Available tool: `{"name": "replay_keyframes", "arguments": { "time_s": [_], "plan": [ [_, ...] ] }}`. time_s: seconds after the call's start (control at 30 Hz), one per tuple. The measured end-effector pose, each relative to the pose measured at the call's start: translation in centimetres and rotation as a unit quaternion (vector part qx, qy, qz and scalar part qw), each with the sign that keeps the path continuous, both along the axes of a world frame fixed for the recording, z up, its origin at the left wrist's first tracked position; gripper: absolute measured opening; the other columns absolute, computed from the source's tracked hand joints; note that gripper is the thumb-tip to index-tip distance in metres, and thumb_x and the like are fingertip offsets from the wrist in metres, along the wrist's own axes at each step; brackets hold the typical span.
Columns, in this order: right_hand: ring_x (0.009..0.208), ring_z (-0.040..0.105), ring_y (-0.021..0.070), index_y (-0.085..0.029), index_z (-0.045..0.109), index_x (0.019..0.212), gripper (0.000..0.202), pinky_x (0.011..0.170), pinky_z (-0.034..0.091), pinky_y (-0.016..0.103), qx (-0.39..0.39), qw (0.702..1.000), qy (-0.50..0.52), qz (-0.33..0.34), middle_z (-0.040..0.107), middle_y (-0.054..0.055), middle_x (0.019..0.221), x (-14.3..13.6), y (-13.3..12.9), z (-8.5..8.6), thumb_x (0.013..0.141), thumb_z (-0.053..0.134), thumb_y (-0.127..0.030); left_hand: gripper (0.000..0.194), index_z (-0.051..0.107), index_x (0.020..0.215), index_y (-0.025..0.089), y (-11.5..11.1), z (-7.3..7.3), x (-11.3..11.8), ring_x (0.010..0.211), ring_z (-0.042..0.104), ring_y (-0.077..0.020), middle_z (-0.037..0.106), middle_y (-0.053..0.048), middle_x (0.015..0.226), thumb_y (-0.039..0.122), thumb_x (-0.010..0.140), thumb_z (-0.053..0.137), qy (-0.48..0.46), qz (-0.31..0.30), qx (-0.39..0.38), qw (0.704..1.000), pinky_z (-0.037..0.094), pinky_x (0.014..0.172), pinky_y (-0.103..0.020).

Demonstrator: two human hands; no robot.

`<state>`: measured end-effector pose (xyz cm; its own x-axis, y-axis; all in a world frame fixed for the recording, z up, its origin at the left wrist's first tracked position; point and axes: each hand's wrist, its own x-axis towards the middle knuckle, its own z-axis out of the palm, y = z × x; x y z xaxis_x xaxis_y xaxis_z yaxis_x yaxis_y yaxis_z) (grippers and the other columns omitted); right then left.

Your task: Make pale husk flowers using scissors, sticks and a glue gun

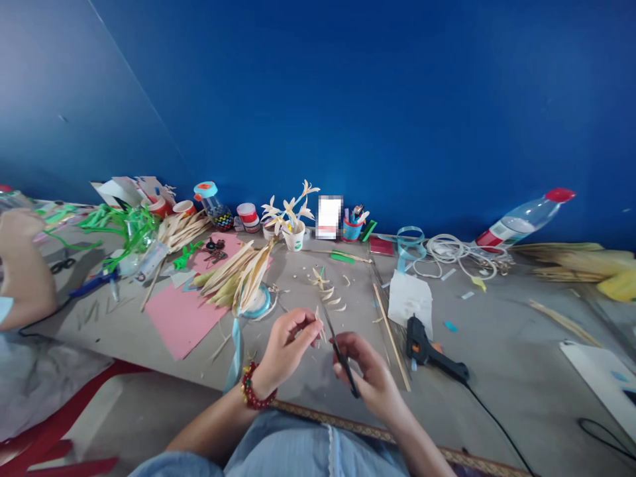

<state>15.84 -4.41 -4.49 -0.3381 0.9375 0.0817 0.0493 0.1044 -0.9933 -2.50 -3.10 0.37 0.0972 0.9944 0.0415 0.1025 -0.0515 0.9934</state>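
Observation:
My left hand [293,341], with red beads at the wrist, pinches a small pale husk piece [320,326] above the table. Close on its right, my right hand [365,371] is closed around black-handled scissors [342,361], whose blades point up and away beside the husk piece. Just beyond the blades lie a small husk flower [318,279] and several curved pale petals [334,301]. Farther back stands a white cup [294,237] holding husk flowers. Left of my hands, a bundle of dried husks [238,275] rests partly on pink paper [183,321].
A black glue gun [427,348] lies right of a thin wooden stick [391,336], its cable running toward the front edge. A bottle [527,222] leans at the back right near coiled white cord [454,255]. Another person's arm [24,271] is at the far left.

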Motion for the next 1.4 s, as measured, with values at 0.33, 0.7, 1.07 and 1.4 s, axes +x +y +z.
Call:
{"name": "replay_keyframes", "arguments": {
  "time_s": [0.33,0.7,1.07,1.4],
  "plan": [
    [0.065,0.055,0.0161,-0.021,0.06,0.099,0.031,0.061,0.045,0.027,-0.041,0.997,0.001,0.058,0.059,0.001,0.074,0.1,-0.3,0.7,0.083,0.067,-0.046,0.022,0.06,0.072,0.015,0.0,-0.5,-0.8,0.06,0.053,-0.0118,0.056,0.0,0.066,0.029,0.088,0.055,0.03,-0.054,-0.013,0.998,0.041,0.056,-0.02],
    [0.06,0.054,0.0148,-0.02,0.059,0.098,0.034,0.056,0.047,0.026,-0.069,0.997,0.015,0.038,0.057,-0.001,0.071,-0.7,-0.7,-0.2,0.082,0.069,-0.048,0.025,0.058,0.067,0.015,0.3,-0.2,-1.4,0.057,0.051,-0.0101,0.055,0.0,0.064,0.028,0.088,0.056,0.015,-0.067,-0.029,0.997,0.04,0.054,-0.019],
    [0.055,0.053,0.0136,-0.021,0.059,0.097,0.033,0.053,0.046,0.025,-0.079,0.996,0.017,0.044,0.055,-0.002,0.068,-1.0,-0.6,-0.2,0.082,0.067,-0.05,0.027,0.058,0.064,0.015,0.5,-0.5,-1.7,0.055,0.05,-0.0098,0.055,0.001,0.059,0.029,0.086,0.058,-0.033,-0.069,-0.052,0.996,0.038,0.055,-0.021],
    [0.05,0.05,0.0108,-0.022,0.059,0.095,0.028,0.05,0.042,0.022,-0.088,0.993,0.009,0.079,0.053,-0.004,0.065,-1.3,0.0,-0.2,0.083,0.067,-0.046,0.026,0.06,0.063,0.014,0.2,-0.8,-2.7,0.055,0.05,-0.0103,0.056,0.0,0.059,0.027,0.086,0.059,-0.07,-0.071,-0.065,0.993,0.039,0.057,-0.022]
  ]
}}
